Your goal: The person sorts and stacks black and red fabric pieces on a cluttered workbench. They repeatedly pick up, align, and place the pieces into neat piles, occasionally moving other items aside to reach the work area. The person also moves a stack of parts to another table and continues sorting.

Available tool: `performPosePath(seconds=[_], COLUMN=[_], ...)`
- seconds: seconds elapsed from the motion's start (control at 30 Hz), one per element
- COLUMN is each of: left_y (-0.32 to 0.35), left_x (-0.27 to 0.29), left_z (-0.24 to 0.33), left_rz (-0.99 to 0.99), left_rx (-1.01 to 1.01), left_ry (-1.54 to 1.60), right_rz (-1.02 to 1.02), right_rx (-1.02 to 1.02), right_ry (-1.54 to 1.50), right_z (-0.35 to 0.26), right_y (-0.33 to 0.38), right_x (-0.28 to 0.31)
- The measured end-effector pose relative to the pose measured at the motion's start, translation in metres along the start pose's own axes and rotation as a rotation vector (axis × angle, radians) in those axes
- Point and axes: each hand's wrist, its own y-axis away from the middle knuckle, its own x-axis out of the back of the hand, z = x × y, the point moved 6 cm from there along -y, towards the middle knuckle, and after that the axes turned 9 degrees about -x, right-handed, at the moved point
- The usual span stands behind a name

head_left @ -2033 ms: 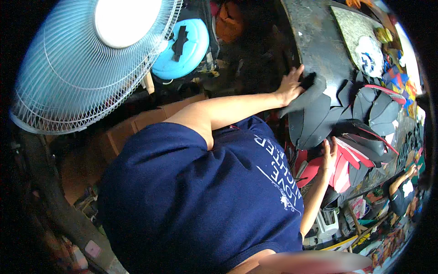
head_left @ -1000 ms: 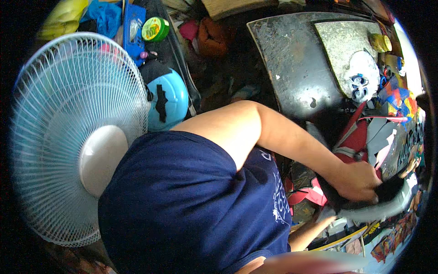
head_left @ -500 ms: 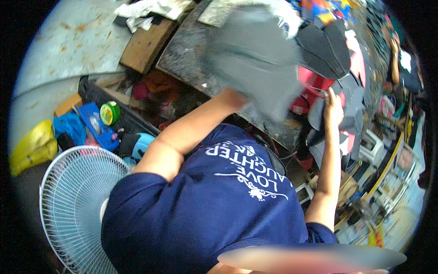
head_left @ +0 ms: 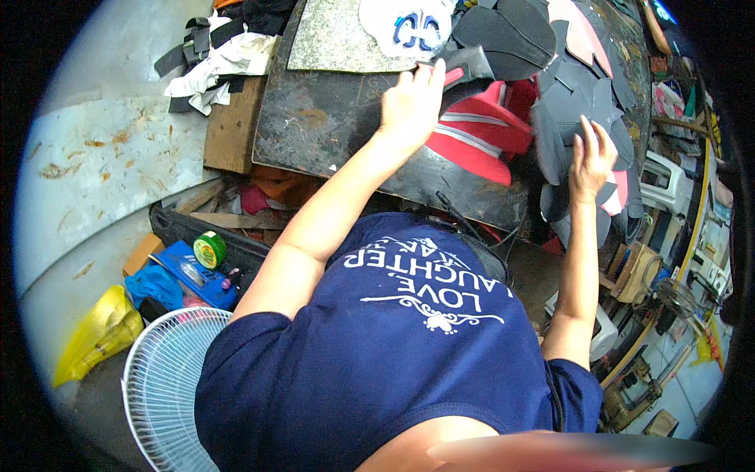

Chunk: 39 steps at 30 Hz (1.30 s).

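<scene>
My left hand [head_left: 410, 102] is over the dark table, its fingers closed at the edge of a black curved sheet piece [head_left: 472, 67] with a red strip beside the fingertips. Just below that lie red panels [head_left: 480, 130] with pale stripes, overlapping in a fan. My right hand [head_left: 593, 161] is at the right, fingers apart, by a pile of dark grey cut panels [head_left: 578, 98]. I cannot tell whether its fingertips touch the pile. Black rounded panels [head_left: 507, 39] lie farther back, and a pink piece [head_left: 580, 35] rests among the grey ones.
The dark worktable [head_left: 314, 118] carries a speckled board [head_left: 326, 39] and a white sheet with a blue print [head_left: 409, 27]. White and black scraps [head_left: 228, 67] lie at the far left, above a wooden block [head_left: 232, 126]. A fan [head_left: 177, 385] stands close on my left.
The large grey sheet that blurred across the table at my left hand is gone from there, uncovering the red panels. My right hand has moved slightly right, its fingers now spread.
</scene>
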Motion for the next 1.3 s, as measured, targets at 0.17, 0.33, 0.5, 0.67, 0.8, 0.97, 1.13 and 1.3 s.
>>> performPosePath(seconds=[0.17,0.33,0.5,0.67,0.8,0.97,1.13,1.3], left_y=[0.004,0.001,-0.006,0.01,0.02,0.018,-0.007,-0.003], left_x=[-0.036,0.003,0.059,0.105,0.117,0.104,0.001,-0.045], left_z=[-0.031,-0.071,-0.093,-0.116,-0.148,-0.173,-0.184,-0.188], left_rz=[-0.08,0.03,0.05,0.043,-0.043,0.3,0.098,0.029], left_rx=[-0.05,-0.07,-0.171,-0.382,-0.349,-0.279,-0.262,-0.266], left_ry=[0.244,0.477,0.496,0.483,0.426,0.067,-0.008,0.104], right_rz=[0.105,0.174,-0.419,-0.447,-0.411,0.113,-0.367,-0.491], right_rx=[-0.255,-0.395,-0.412,-0.433,-0.179,0.197,0.18,0.046], right_ry=[0.091,0.075,-0.53,-0.321,-0.165,-0.03,0.247,-0.08], right_z=[-0.004,-0.078,-0.205,-0.259,-0.259,-0.263,-0.241,-0.245], right_y=[0.058,0.063,0.005,-0.031,-0.069,-0.142,-0.146,-0.093], right_x=[0.041,0.073,0.02,-0.041,-0.042,-0.028,-0.123,-0.139])
